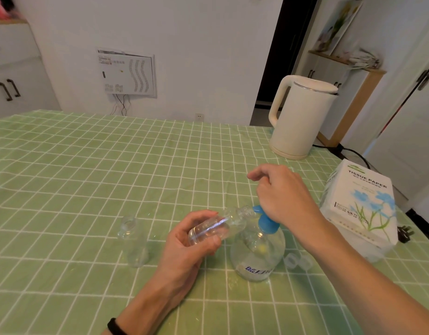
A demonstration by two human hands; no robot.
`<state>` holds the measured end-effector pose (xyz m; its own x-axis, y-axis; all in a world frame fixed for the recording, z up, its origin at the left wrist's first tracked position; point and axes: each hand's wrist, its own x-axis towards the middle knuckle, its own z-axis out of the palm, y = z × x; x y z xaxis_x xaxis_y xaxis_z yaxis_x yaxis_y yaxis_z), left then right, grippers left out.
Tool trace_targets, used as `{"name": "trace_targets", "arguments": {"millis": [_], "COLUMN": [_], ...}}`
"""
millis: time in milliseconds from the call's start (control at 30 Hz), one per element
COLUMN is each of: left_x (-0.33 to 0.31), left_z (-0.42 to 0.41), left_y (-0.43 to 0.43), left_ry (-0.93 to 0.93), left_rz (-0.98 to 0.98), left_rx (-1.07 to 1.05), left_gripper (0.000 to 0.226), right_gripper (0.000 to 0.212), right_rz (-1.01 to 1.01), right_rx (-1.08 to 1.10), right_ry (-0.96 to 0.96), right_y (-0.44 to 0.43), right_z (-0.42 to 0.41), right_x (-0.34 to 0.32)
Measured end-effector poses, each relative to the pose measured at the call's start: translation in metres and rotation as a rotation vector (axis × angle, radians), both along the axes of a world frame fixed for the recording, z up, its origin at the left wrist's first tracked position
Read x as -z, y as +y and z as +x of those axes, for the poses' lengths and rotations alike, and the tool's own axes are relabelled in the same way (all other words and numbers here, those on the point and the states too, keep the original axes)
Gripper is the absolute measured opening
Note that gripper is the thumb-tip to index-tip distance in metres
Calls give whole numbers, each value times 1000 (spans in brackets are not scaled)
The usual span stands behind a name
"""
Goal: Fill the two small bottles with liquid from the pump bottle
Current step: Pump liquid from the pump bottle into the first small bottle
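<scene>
A narrow black band (115, 327) circles the wrist of the left hand (189, 240), and both forearms are bare.

Light green tablecloth (87, 165), white grid lines. Clear pump bottle (257, 257), blue pump head (266, 222). Cream kettle (300, 122). White tissue pack (361, 204), blue flowers, green stems. Black wristband (114, 326).

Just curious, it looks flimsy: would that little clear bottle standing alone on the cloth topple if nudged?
Probably. The small bottle looks tall, narrow and empty, so likely light and tippy. Being round, it would probably roll once down.
</scene>
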<state>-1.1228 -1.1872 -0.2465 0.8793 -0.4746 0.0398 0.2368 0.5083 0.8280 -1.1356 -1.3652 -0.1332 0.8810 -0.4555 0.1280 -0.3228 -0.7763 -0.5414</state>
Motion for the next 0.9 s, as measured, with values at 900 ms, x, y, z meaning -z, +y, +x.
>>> {"name": "trace_targets", "arguments": {"millis": [900], "left_x": [10], "left_z": [4], "left_y": [-2], "left_ry": [-16], "left_rz": [14], "left_rx": [36], "left_gripper": [56], "right_gripper": [37], "right_rz": [-5], "right_rx": [-6], "right_ry": [-50], "right_y": [1], "right_z": [-2], "right_x": [-2]}}
